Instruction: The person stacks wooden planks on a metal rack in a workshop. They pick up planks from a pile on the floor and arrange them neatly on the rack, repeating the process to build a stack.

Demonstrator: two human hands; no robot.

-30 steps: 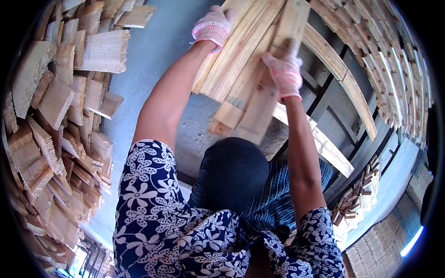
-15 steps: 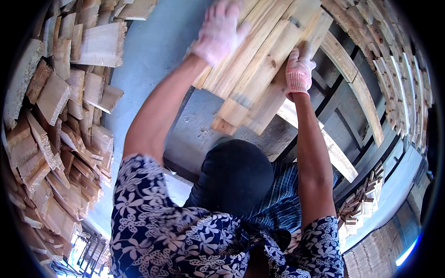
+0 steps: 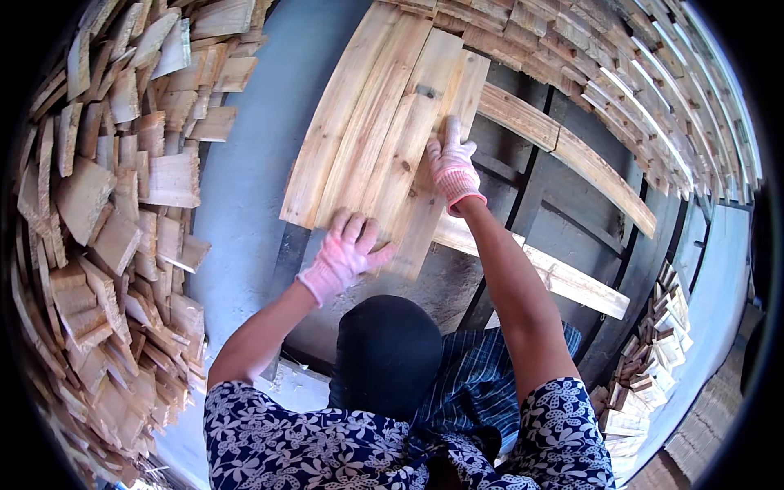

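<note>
Several pale wooden boards lie side by side, with knots and a dark mark on their faces. My left hand, in a pinkish-white knit glove, has its fingers spread against the near ends of the middle boards. On the right edge of the row rests my right hand, gloved alike, fingers apart and lying on the rightmost board. That board's near end reaches closer to me than the left boards' ends. Some near ends are hidden behind my left hand.
Stacked wood offcuts rise along the left, and more stacked boards stand at the far right. Two wooden strips, a far one and a nearer one, cross a dark metal frame. A small wood pile sits at lower right.
My left hand has come from the far left side of the boards to their near ends. My right hand stays on the right edge. The whole view has shifted.
</note>
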